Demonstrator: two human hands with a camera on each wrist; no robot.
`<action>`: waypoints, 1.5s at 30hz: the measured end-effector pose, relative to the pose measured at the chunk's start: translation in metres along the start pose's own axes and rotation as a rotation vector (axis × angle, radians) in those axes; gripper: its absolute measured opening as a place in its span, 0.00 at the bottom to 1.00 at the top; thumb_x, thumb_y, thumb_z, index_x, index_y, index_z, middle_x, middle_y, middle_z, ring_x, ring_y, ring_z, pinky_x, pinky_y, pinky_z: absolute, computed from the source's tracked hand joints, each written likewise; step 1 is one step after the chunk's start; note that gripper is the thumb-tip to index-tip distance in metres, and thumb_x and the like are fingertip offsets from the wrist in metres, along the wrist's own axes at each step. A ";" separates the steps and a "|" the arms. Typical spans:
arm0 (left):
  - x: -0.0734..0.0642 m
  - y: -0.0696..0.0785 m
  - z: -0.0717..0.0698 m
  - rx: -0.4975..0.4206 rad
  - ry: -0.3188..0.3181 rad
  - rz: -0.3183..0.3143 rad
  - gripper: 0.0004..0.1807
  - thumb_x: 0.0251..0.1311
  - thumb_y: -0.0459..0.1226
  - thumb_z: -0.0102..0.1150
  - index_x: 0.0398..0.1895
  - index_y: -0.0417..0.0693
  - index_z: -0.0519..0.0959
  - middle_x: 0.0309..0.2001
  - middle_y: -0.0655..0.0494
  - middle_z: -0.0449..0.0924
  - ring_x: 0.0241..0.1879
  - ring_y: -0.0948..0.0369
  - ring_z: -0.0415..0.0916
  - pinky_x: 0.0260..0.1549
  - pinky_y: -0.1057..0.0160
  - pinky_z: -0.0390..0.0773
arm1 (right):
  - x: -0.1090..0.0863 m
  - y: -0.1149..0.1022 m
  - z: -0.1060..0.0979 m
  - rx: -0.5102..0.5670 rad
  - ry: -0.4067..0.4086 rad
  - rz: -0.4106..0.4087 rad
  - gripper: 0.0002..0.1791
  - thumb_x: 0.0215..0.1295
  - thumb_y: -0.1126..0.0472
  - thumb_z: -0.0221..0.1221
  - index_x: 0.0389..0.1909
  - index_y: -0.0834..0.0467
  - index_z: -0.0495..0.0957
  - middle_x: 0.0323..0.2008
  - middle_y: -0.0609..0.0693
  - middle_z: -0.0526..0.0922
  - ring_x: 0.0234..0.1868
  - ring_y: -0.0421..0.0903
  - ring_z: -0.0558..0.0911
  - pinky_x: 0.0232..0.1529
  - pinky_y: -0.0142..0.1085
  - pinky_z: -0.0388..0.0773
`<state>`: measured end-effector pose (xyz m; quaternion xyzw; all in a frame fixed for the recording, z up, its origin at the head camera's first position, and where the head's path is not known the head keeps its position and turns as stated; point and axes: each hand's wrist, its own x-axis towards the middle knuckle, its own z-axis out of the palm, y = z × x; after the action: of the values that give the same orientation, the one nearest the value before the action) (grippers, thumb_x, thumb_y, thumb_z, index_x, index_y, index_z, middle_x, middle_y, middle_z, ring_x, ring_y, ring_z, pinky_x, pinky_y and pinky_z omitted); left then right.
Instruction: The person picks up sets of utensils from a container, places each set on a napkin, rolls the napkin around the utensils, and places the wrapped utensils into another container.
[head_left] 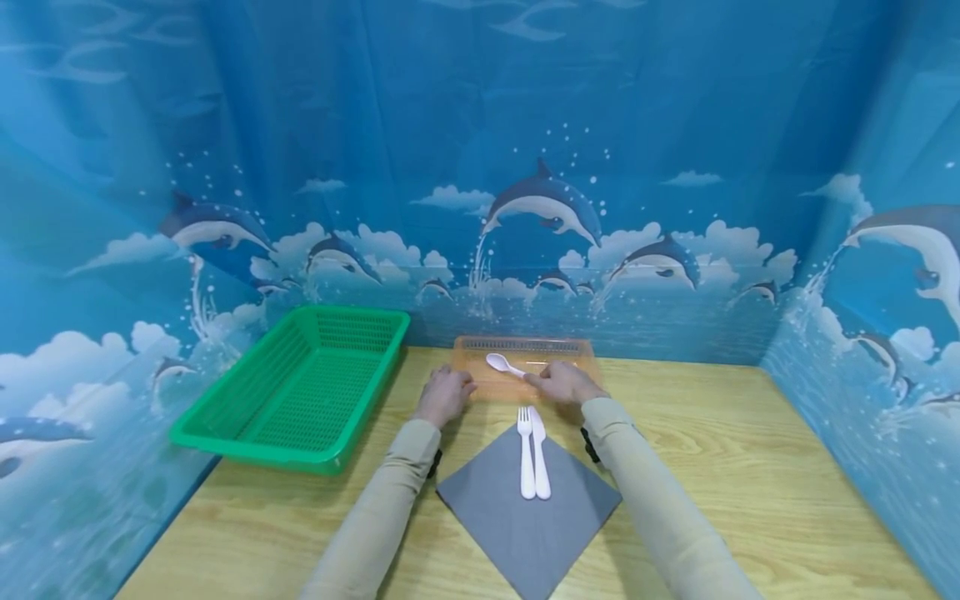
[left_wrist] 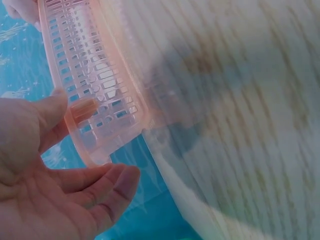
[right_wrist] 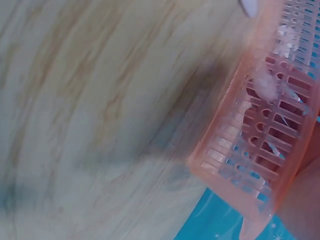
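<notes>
The pale wood-grain table, cut off below, extends lower right. Central: a translucent orange plastic basket, rim pinched by the left hand; the partly hidden right hand's grip, I cannot tell.

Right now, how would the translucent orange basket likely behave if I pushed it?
The translucent orange basket is probably light for its size, since its walls are pierced with slots. It should feel fairly stiff, as its long rim runs straight without sagging. Tipping seems unlikely, because it looks wide and shallow.
</notes>
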<state>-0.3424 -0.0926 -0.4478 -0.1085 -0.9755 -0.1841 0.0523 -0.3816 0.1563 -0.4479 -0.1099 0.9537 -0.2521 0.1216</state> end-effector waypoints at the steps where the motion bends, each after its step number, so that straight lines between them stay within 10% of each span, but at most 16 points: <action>1: 0.000 0.000 0.000 0.000 0.001 -0.001 0.13 0.71 0.44 0.53 0.42 0.46 0.84 0.43 0.48 0.84 0.50 0.44 0.75 0.49 0.47 0.77 | 0.000 0.000 0.000 0.022 0.013 -0.012 0.31 0.71 0.36 0.47 0.12 0.51 0.65 0.11 0.44 0.59 0.14 0.41 0.56 0.19 0.35 0.61; 11: -0.001 0.000 -0.001 -0.019 -0.012 -0.033 0.14 0.71 0.46 0.52 0.44 0.48 0.84 0.44 0.48 0.83 0.49 0.45 0.75 0.44 0.48 0.78 | -0.003 -0.006 -0.006 0.004 0.260 -0.093 0.22 0.63 0.51 0.66 0.14 0.53 0.70 0.13 0.46 0.67 0.15 0.40 0.64 0.19 0.33 0.62; 18: -0.001 0.002 0.002 -0.009 -0.022 -0.069 0.15 0.72 0.47 0.51 0.45 0.50 0.84 0.46 0.48 0.82 0.51 0.46 0.75 0.44 0.48 0.79 | -0.004 -0.009 -0.006 -0.191 0.231 -0.185 0.07 0.69 0.58 0.59 0.39 0.57 0.73 0.29 0.51 0.80 0.27 0.46 0.76 0.30 0.39 0.74; 24: -0.001 0.002 0.003 -0.007 0.008 -0.054 0.14 0.71 0.46 0.52 0.43 0.49 0.85 0.44 0.48 0.83 0.48 0.46 0.75 0.40 0.48 0.79 | -0.005 -0.007 -0.004 -0.120 0.228 -0.265 0.17 0.75 0.59 0.51 0.61 0.56 0.70 0.46 0.58 0.84 0.38 0.54 0.84 0.41 0.49 0.82; 33: -0.003 -0.002 0.005 -0.010 0.021 0.005 0.15 0.73 0.45 0.48 0.50 0.49 0.82 0.54 0.41 0.77 0.56 0.42 0.71 0.49 0.43 0.77 | -0.008 -0.010 -0.002 -0.016 0.261 -0.346 0.18 0.77 0.64 0.43 0.60 0.52 0.74 0.56 0.57 0.79 0.48 0.49 0.80 0.46 0.45 0.79; 40: -0.011 -0.004 0.008 0.006 0.034 0.027 0.23 0.75 0.47 0.44 0.68 0.53 0.69 0.68 0.30 0.62 0.68 0.35 0.58 0.57 0.37 0.71 | -0.014 -0.014 0.003 0.080 0.294 -0.350 0.18 0.74 0.60 0.46 0.56 0.50 0.81 0.32 0.52 0.82 0.21 0.42 0.69 0.22 0.35 0.67; 45: -0.017 -0.006 0.006 0.014 0.096 0.045 0.25 0.74 0.49 0.47 0.69 0.51 0.68 0.68 0.31 0.61 0.70 0.36 0.56 0.57 0.36 0.71 | -0.019 -0.018 0.003 0.084 0.289 -0.404 0.16 0.70 0.58 0.51 0.52 0.52 0.83 0.28 0.49 0.83 0.23 0.39 0.74 0.22 0.34 0.71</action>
<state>-0.3280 -0.0985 -0.4579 -0.1209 -0.9705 -0.1809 0.1037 -0.3601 0.1452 -0.4380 -0.2561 0.9085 -0.3239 -0.0644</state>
